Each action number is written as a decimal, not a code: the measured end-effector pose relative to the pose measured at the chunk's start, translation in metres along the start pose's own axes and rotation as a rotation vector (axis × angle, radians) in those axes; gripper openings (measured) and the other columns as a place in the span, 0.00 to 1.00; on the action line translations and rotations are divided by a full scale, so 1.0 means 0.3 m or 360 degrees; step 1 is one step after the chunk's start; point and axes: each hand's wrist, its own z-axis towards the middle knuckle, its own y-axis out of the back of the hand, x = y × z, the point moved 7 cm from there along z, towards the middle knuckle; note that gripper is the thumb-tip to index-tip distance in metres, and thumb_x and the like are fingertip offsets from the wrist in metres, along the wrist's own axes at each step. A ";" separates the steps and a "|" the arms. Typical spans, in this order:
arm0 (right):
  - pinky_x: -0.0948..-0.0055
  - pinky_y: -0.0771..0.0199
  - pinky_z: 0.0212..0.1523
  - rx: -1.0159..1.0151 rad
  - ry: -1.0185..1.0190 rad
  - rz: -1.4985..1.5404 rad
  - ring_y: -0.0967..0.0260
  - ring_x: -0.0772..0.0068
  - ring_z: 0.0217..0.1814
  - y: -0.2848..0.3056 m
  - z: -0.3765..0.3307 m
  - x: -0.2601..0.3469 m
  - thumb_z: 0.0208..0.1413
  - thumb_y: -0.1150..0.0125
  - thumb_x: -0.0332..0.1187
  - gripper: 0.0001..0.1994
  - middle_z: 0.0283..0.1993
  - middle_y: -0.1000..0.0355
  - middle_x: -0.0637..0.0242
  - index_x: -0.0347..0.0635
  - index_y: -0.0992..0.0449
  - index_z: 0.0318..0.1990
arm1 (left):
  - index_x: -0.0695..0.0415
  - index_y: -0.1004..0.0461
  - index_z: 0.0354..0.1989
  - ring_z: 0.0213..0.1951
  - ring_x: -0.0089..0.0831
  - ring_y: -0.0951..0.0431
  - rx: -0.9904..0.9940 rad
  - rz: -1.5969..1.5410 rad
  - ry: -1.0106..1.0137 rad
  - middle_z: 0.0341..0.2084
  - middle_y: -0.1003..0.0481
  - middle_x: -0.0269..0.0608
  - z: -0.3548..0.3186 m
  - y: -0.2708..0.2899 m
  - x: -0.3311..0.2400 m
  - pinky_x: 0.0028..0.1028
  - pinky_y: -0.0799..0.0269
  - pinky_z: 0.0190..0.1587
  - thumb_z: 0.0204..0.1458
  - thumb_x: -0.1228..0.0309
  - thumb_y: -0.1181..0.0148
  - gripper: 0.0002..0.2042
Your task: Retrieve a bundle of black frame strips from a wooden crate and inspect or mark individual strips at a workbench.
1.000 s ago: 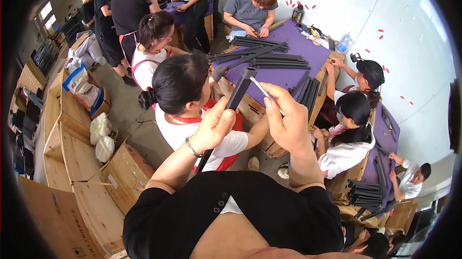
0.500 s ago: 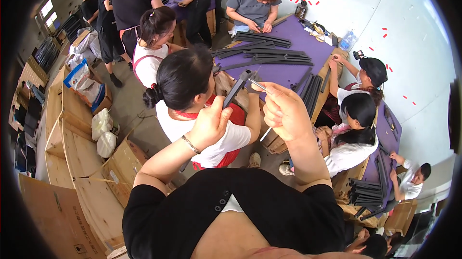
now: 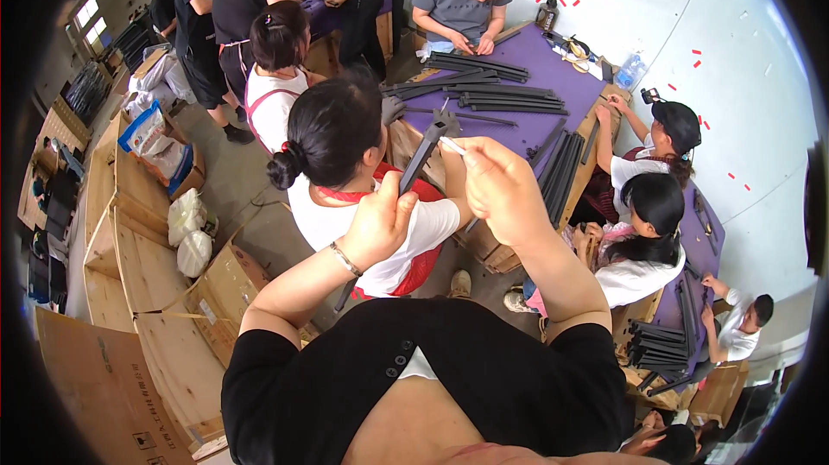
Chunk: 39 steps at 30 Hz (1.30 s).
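My left hand (image 3: 380, 225) is closed around a black bar (image 3: 420, 161), tilted up and away from me. At its top end sits a dark angled fitting (image 3: 444, 124), with a thin pin-like tip standing out of it. Between the thumb and fingers of my right hand (image 3: 503, 189) is a thin white stick (image 3: 452, 145). Its end is close to the fitting; whether they touch I cannot tell. Most of the stick is hidden by my fingers.
A person in a red apron (image 3: 338, 137) stands right in front of my hands. Beyond is a purple-topped table (image 3: 540, 63) with stacked black bars (image 3: 509, 101). Other people work along both sides. Wooden crates (image 3: 155, 284) and a cardboard box (image 3: 226, 288) stand at left.
My right hand has turned and shifted slightly; the stick's lower end, which showed below my fingers, is now hidden. The bar stays in my left hand.
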 end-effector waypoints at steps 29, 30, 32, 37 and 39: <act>0.79 0.35 0.27 0.0499 -0.0575 0.0195 0.37 0.79 0.22 -0.025 -0.159 -0.119 0.58 0.60 0.27 0.15 0.19 0.35 0.67 0.37 0.35 0.52 | 0.59 0.41 0.35 0.09 0.18 0.45 -0.0982 -0.1163 -0.0196 0.11 0.43 0.32 0.010 0.458 0.058 0.18 0.50 0.10 0.60 0.61 0.65 0.13; 0.77 0.34 0.30 0.0593 -0.0577 0.0054 0.33 0.75 0.24 -0.081 -0.207 -0.167 0.57 0.58 0.27 0.12 0.22 0.31 0.64 0.35 0.31 0.46 | 0.59 0.41 0.35 0.09 0.18 0.45 -0.1002 -0.1199 -0.0268 0.11 0.43 0.33 0.003 0.463 0.057 0.18 0.49 0.11 0.60 0.61 0.65 0.13; 0.76 0.33 0.33 0.0745 -0.0677 0.0154 0.31 0.73 0.29 -0.181 -0.315 -0.255 0.56 0.54 0.30 0.11 0.25 0.29 0.62 0.34 0.29 0.42 | 0.58 0.40 0.35 0.09 0.20 0.44 -0.1151 -0.1276 -0.0309 0.12 0.42 0.34 -0.018 0.481 0.062 0.19 0.48 0.11 0.60 0.60 0.64 0.13; 0.80 0.35 0.26 0.0706 -0.0906 0.0466 0.36 0.80 0.23 -0.274 -0.494 -0.361 0.56 0.50 0.35 0.14 0.25 0.30 0.66 0.30 0.30 0.41 | 0.55 0.40 0.32 0.11 0.24 0.43 -0.1674 -0.1706 -0.0182 0.13 0.41 0.33 -0.098 0.547 0.124 0.24 0.46 0.14 0.59 0.58 0.64 0.14; 0.84 0.47 0.15 0.0611 -0.1569 0.1502 0.48 0.87 0.13 -0.294 -0.519 -0.330 0.56 0.50 0.34 0.12 0.22 0.34 0.68 0.31 0.30 0.37 | 0.54 0.39 0.31 0.15 0.25 0.42 -0.1804 -0.1865 -0.0185 0.14 0.41 0.33 -0.148 0.570 0.185 0.25 0.44 0.19 0.59 0.57 0.64 0.14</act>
